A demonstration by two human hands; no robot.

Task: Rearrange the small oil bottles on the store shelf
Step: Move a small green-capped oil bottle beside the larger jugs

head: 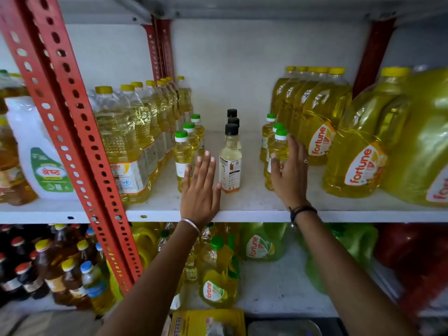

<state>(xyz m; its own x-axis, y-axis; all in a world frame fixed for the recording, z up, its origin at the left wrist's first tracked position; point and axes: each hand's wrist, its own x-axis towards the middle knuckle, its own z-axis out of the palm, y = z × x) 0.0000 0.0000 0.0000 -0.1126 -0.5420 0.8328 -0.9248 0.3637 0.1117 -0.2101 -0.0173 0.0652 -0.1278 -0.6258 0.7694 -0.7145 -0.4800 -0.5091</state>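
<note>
The big yellow jugs (pixel 322 132) at the right of the white shelf (pixel 242 215) read "fortune" in red; the small bottles' print is too fine to read. Small green-capped yellow oil bottles stand in two rows, left (pixel 183 158) and right (pixel 276 151), with a row of black-capped pale bottles (pixel 230 161) between them. The left hand (pixel 200 187) lies flat and spread, gripping nothing, its thumb touching the front black-capped bottle, while the right hand (pixel 289 173) cups the front right green-capped bottle with fingers loose.

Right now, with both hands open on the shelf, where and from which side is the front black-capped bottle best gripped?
Grip the front black-capped bottle around its straight labelled body, from the front. It stands upright with open shelf on both sides; the shoulders taper, so the neck gives less hold. The left hand is nearest, probably easiest.
</note>
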